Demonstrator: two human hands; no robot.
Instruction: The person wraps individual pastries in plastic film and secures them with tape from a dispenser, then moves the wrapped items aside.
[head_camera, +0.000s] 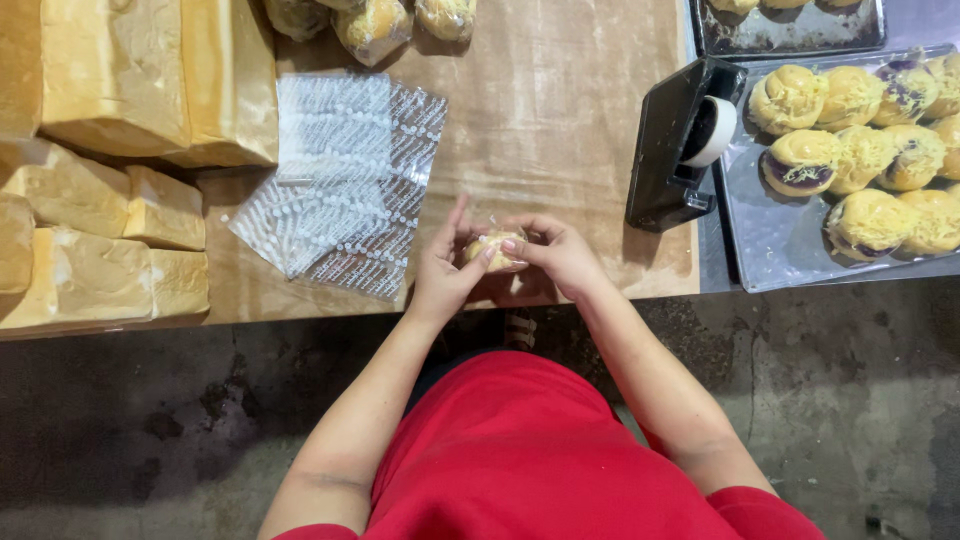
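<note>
I see both hands gripping one bun (494, 250): left hand (442, 268), right hand (560, 252) | wrapped buns (375, 25) sit done | tray buns (850, 150) remain unwrapped | clear bags (340, 180) wait

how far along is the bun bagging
Done: a few wrapped buns lie at the table's far edge. In hand: left hand and right hand hold one bun in clear wrap. Left: many unwrapped buns on the tray; bags remain.
</note>
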